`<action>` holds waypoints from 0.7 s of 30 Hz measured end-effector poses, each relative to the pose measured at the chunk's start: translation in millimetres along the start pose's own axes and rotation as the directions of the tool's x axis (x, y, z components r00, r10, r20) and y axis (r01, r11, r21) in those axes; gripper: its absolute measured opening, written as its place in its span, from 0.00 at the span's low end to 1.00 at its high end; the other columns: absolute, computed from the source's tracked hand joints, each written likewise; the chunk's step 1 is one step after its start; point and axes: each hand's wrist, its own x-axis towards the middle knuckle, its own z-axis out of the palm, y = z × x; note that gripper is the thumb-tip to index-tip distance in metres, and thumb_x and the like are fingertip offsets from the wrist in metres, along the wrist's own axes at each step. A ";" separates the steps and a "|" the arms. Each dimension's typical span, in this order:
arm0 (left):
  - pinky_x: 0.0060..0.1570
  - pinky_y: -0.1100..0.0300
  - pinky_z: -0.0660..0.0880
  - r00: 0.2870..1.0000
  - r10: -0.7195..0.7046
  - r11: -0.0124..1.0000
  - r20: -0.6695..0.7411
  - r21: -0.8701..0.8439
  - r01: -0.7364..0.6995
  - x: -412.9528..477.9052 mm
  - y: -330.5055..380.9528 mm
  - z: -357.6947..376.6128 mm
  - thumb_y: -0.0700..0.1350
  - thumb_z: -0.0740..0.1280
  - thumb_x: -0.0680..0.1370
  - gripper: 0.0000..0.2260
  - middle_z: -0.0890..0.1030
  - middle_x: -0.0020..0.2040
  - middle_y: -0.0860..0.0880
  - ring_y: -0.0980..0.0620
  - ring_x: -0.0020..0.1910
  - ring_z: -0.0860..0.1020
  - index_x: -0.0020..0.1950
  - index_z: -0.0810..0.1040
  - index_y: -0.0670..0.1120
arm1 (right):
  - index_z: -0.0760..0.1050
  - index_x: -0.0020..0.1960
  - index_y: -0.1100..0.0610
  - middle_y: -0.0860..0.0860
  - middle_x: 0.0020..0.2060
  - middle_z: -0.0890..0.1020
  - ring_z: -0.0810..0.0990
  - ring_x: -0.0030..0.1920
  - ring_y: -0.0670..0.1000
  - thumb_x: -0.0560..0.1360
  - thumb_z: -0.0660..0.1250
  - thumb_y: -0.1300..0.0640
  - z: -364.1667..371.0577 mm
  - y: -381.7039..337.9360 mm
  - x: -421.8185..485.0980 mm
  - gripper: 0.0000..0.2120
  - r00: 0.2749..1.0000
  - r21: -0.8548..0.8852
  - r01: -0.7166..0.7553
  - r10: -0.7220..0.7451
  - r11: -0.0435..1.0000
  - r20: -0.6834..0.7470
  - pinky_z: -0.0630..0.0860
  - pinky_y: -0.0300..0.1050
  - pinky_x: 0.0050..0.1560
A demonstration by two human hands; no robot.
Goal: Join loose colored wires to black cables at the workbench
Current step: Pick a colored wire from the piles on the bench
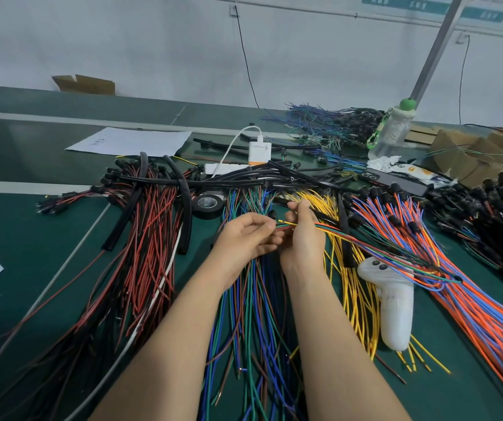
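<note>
Black tape by left hand; controller by right hand; both pinch wires.

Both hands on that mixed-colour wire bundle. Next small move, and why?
Probably square up the wire ends. The right hand grips the mixed-colour bundle, which trails off to the right, while the left hand pinches its ends. A yellow end sits apart from the red and green ones, so they look uneven for joining.

Left grip and right grip on one thin bundle of colored wires above green workbench
</note>
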 end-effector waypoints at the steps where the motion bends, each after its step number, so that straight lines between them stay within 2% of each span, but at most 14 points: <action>1: 0.36 0.67 0.77 1.000 0.000 1.000 0.000 -0.010 0.000 -0.5 0.6 0.3 0.37 0.64 0.78 0.04 0.84 0.36 0.47 0.56 0.34 0.81 0.46 0.78 0.42 | 0.75 0.38 0.55 0.44 0.23 0.71 0.67 0.26 0.47 0.81 0.60 0.52 -0.1 -0.3 0.0 0.15 1.000 -0.002 -0.005 0.005 1.000 -0.001 0.66 0.40 0.29; 8: 0.35 0.66 0.78 0.996 -0.052 0.971 0.066 -0.232 0.066 -4.4 8.5 -0.5 0.41 0.62 0.80 0.08 0.84 0.40 0.43 0.54 0.36 0.83 0.46 0.80 0.43 | 0.75 0.40 0.55 0.45 0.24 0.73 0.69 0.26 0.46 0.79 0.64 0.54 2.0 -6.9 -3.5 0.10 0.995 0.106 -0.097 0.095 0.990 0.026 0.68 0.36 0.26; 14: 0.35 0.68 0.78 0.992 -0.088 0.962 0.096 -0.252 0.110 -5.0 9.1 -0.5 0.38 0.62 0.79 0.05 0.84 0.39 0.45 0.57 0.36 0.82 0.47 0.78 0.41 | 0.75 0.43 0.57 0.45 0.22 0.70 0.65 0.19 0.44 0.80 0.63 0.55 2.2 -9.0 -5.6 0.09 0.987 0.207 -0.151 0.135 0.967 0.086 0.65 0.34 0.21; 21: 0.34 0.68 0.78 0.982 -0.108 0.945 0.155 -0.290 0.149 -7.1 11.9 -0.7 0.39 0.62 0.78 0.06 0.83 0.37 0.46 0.58 0.34 0.81 0.50 0.78 0.41 | 0.75 0.43 0.56 0.45 0.22 0.71 0.63 0.18 0.42 0.80 0.63 0.55 0.8 -9.0 -7.4 0.08 0.977 0.242 -0.174 0.137 0.955 0.162 0.63 0.33 0.18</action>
